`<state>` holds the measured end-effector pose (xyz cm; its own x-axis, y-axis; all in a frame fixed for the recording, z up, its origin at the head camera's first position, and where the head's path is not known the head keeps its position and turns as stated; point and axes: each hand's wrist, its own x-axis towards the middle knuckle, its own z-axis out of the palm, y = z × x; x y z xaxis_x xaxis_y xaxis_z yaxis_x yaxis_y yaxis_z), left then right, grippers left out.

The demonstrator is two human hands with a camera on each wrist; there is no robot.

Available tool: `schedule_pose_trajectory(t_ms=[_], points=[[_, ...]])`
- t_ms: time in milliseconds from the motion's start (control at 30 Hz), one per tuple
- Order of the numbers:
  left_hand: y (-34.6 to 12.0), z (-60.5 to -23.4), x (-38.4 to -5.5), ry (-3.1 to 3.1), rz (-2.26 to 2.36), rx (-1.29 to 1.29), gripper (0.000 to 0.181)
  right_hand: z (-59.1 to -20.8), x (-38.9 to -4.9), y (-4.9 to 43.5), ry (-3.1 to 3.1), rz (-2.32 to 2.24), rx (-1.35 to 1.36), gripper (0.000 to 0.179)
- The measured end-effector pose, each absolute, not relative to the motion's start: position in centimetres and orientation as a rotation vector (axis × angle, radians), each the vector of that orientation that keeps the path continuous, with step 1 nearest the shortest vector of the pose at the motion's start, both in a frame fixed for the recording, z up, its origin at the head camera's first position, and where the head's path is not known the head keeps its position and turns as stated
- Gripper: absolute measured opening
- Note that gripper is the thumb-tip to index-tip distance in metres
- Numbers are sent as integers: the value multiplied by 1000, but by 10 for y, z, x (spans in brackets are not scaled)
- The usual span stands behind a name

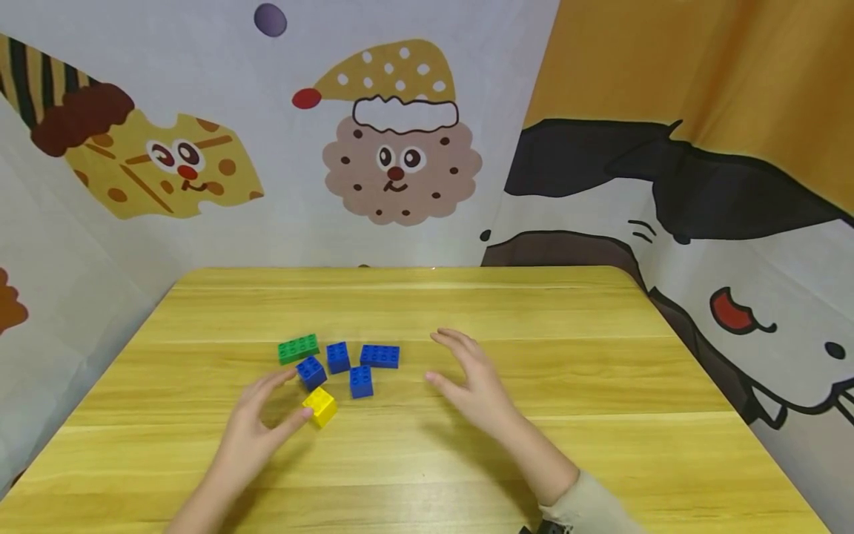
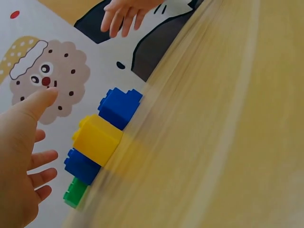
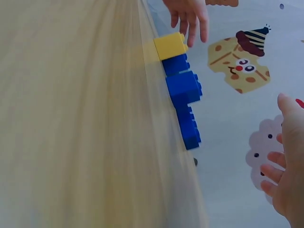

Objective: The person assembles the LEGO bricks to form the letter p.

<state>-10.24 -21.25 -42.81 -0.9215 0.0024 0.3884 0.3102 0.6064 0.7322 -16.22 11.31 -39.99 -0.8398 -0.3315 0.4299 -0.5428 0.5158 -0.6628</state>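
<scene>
In the head view, my left hand point(image 1: 256, 423) hovers beside the toy bricks, thumb and fingers spread apart and holding nothing. Its thumb tip overlaps the near yellow brick point(image 1: 321, 407), and its fingertips are close to a blue brick point(image 1: 310, 373). Behind them lie a long green brick point(image 1: 299, 348), a square blue brick point(image 1: 338, 357) and a long blue brick point(image 1: 380, 356). Another square blue brick point(image 1: 361, 382) sits nearer the middle. My right hand point(image 1: 482, 389), fingers spread, is held to the right of the bricks with nothing in it.
All the bricks stand on a wooden table point(image 1: 427, 475), studs up. Behind its far edge hangs a white cloth point(image 1: 280, 245) printed with cartoon figures. A sleeve point(image 1: 590, 504) covers the right forearm.
</scene>
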Motion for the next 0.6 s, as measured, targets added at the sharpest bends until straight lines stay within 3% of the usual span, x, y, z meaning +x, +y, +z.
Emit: schedule_pose_trajectory(t_ms=[600], points=[[-202,-444,-101,-2538,-1379,-90,53,-418,-171,67,-2564,1539,808,56]])
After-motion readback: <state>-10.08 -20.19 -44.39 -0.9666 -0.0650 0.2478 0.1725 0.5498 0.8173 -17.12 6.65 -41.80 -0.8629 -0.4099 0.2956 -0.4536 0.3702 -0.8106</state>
